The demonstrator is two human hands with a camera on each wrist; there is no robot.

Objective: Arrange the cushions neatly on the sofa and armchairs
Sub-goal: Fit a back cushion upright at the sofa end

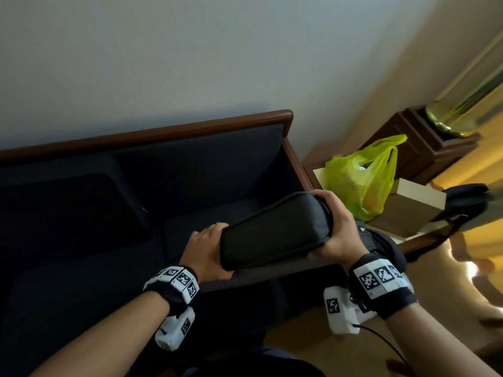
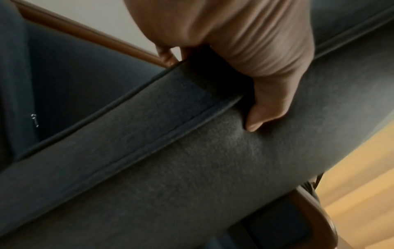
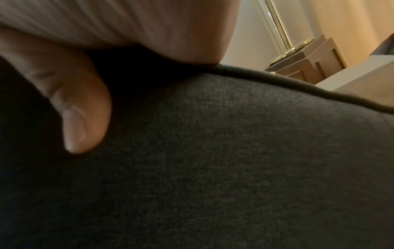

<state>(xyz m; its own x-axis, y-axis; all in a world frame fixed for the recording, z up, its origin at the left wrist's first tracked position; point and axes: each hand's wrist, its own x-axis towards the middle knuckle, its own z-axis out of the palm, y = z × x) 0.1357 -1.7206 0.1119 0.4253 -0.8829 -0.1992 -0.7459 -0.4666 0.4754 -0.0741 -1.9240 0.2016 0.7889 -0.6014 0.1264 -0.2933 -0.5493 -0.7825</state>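
Note:
A dark grey piped cushion (image 1: pixel 275 232) is held edge-up above the right end of the dark sofa (image 1: pixel 206 170). My left hand (image 1: pixel 206 248) grips its near left end, thumb pressed into the fabric (image 2: pixel 262 118). My right hand (image 1: pixel 334 227) grips its far right end, fingers over the top edge, thumb (image 3: pixel 81 121) pressing on the cushion's face (image 3: pixel 234 160). Another dark cushion (image 1: pixel 70 210) leans against the sofa back at the left. In the left wrist view the cushion's piped side band (image 2: pixel 132 134) fills the frame.
The sofa has a brown wooden frame (image 1: pixel 168 131) and stands against a pale wall. Right of it, a side table (image 1: pixel 402 221) holds a yellow-green plastic bag (image 1: pixel 362 178). Behind that, a wooden stand (image 1: pixel 424 148) carries a brass lamp base (image 1: pixel 449 118). A dark object (image 1: pixel 465 202) lies at the table's right.

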